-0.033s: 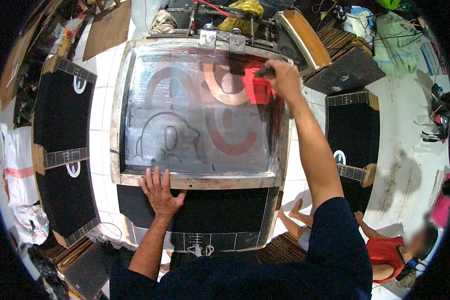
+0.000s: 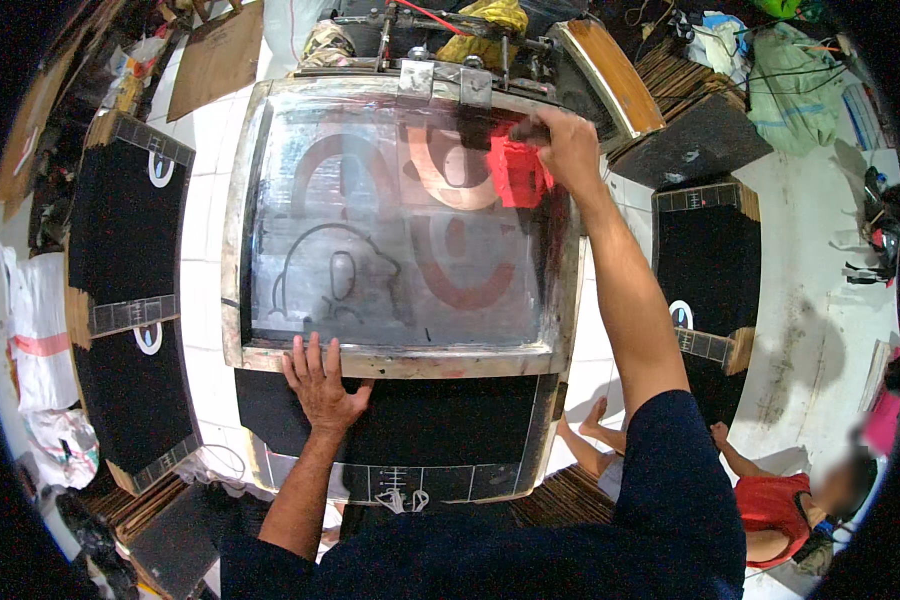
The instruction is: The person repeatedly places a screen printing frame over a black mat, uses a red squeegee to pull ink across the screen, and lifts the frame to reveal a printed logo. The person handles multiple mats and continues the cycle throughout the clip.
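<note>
A wooden-framed printing screen [image 2: 232, 230] lies in front of me, its grey mesh marked with curved shapes and an elephant-like outline. At its upper right corner my right hand [image 2: 570, 150] is closed around a small dark squeegee [image 2: 528, 130], partly blurred and partly hidden by the fingers. Wet red ink [image 2: 515, 178] covers the mesh just below it. My left hand [image 2: 322, 388] lies flat, fingers spread, on the screen's near frame edge. Under that edge, a black sheet [image 2: 450, 415] shows on the board.
Metal hinge clamps [image 2: 415, 82] hold the screen's far side. Black printed sheets on stacks stand at left [image 2: 125, 235] and right [image 2: 708, 250]. A wooden-edged frame [image 2: 610, 80] leans at the back right. A person in a red top [image 2: 770, 510] is at lower right.
My right hand and the squeegee have shifted very slightly at the screen's upper right corner. My left hand stays in place.
</note>
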`<state>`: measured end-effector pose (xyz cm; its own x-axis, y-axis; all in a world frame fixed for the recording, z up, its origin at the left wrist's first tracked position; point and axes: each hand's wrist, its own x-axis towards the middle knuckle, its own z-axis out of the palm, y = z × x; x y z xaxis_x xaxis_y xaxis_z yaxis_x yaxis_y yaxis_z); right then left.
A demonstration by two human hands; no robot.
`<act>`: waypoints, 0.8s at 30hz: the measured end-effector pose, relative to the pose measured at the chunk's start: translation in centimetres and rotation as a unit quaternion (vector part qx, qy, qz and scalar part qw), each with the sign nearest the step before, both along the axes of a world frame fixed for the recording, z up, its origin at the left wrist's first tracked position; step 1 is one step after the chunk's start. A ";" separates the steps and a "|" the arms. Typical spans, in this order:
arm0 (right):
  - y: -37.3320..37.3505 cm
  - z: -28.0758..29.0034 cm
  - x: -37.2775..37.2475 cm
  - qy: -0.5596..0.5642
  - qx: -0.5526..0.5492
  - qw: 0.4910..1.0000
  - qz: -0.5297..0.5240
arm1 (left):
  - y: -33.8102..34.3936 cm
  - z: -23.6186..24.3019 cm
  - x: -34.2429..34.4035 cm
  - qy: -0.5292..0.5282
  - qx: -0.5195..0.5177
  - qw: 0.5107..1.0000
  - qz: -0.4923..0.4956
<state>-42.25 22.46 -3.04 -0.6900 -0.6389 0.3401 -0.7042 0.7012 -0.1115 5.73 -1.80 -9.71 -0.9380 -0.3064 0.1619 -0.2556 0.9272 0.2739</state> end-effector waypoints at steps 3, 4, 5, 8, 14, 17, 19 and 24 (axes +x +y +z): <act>-1.3 -0.8 -2.1 0.012 -0.008 0.999 -0.031 | -0.2 -0.2 -0.5 0.014 -0.004 1.000 0.000; -1.1 -1.1 -1.7 0.010 -0.011 1.000 -0.018 | -0.1 -0.2 -0.5 0.020 -0.001 1.000 0.000; -0.7 -1.3 -0.8 -0.012 0.004 1.000 -0.019 | -0.1 -0.2 -0.5 0.016 -0.004 1.000 0.000; 1.3 -0.9 2.5 -0.065 0.033 0.997 -0.018 | 0.0 -0.1 -0.6 0.016 0.000 1.000 0.001; 0.5 0.3 -0.9 -0.089 0.000 0.996 -0.014 | -0.2 0.0 -0.5 0.015 -0.001 1.000 -0.002; -1.0 -0.9 -2.4 -0.019 -0.014 0.998 -0.052 | -0.2 0.0 -0.5 0.006 -0.003 1.000 -0.001; -0.4 -1.6 -0.9 -0.024 -0.034 0.999 -0.012 | -0.2 0.0 -0.5 0.002 0.000 1.000 -0.004; 2.4 -0.7 4.2 -0.082 -0.007 0.996 0.026 | -0.1 -0.2 -0.5 0.014 -0.011 1.000 0.000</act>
<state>-38.04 24.90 -3.75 -0.7031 -0.6714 0.2342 -0.7111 0.6619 -0.2372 5.20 -1.95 -9.88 -0.9332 -0.3015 0.1956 -0.2470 0.9334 0.2604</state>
